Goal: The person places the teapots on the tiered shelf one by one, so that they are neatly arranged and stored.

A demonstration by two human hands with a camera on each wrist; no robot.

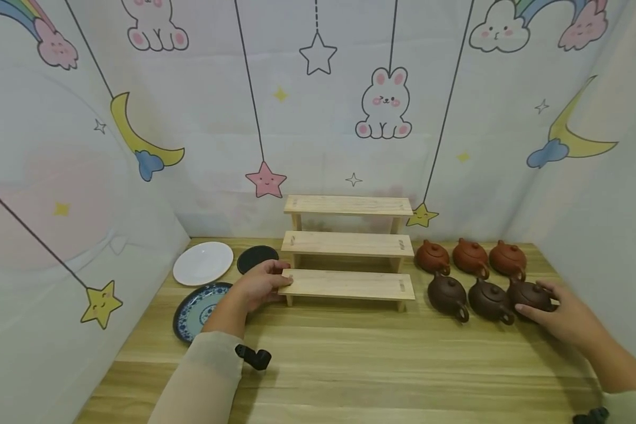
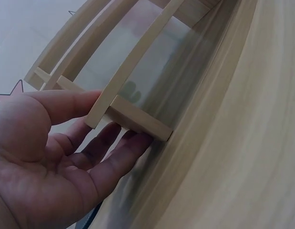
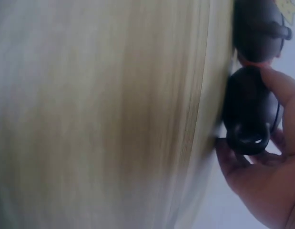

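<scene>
A three-step wooden display stand [image 1: 347, 284] stands on the table. My left hand [image 1: 258, 287] grips the left end of its lowest step; in the left wrist view the thumb lies on the board [image 2: 133, 64] and the fingers reach the leg [image 2: 140, 119] below. At the right, my right hand [image 1: 569, 318] holds the rightmost dark brown teapot [image 1: 530, 294], thumb and fingers on opposite sides. The right wrist view shows that teapot [image 3: 249, 102] between the thumb and fingers, with another dark teapot [image 3: 258, 31] beyond it.
Two more dark teapots [image 1: 447, 294] stand left of the held one, with three reddish-brown teapots [image 1: 470, 257] behind. Left of the stand lie a white plate [image 1: 204, 263], a black round dish [image 1: 257, 258] and a blue patterned plate [image 1: 188, 315], partly hidden by my left arm. Printed cloth surrounds the table.
</scene>
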